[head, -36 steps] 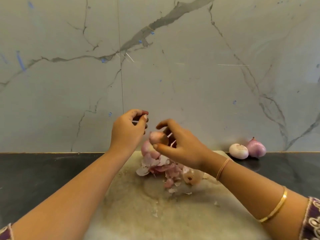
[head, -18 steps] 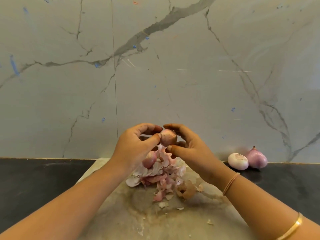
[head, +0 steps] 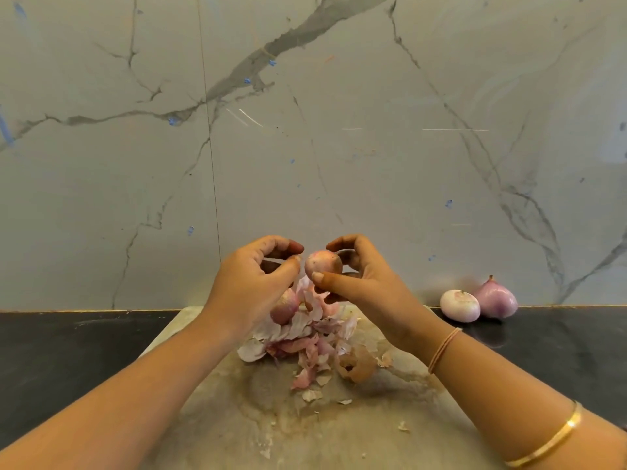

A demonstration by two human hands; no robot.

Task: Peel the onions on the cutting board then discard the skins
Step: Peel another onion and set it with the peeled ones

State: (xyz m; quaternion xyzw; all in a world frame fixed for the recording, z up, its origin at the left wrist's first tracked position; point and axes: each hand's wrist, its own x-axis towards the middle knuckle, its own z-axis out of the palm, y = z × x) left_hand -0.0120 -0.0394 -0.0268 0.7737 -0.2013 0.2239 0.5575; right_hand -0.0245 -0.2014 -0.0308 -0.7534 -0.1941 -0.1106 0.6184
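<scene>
The right hand grips a small onion between thumb and fingers, above the skins on the cutting board. The left hand is curled just beside it — whether it pinches anything, I cannot tell.

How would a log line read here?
step: peeling; right hand: holds onion; left hand: curled beside it, hold unclear; skins: piled on cutting board; two onions: on counter
</scene>
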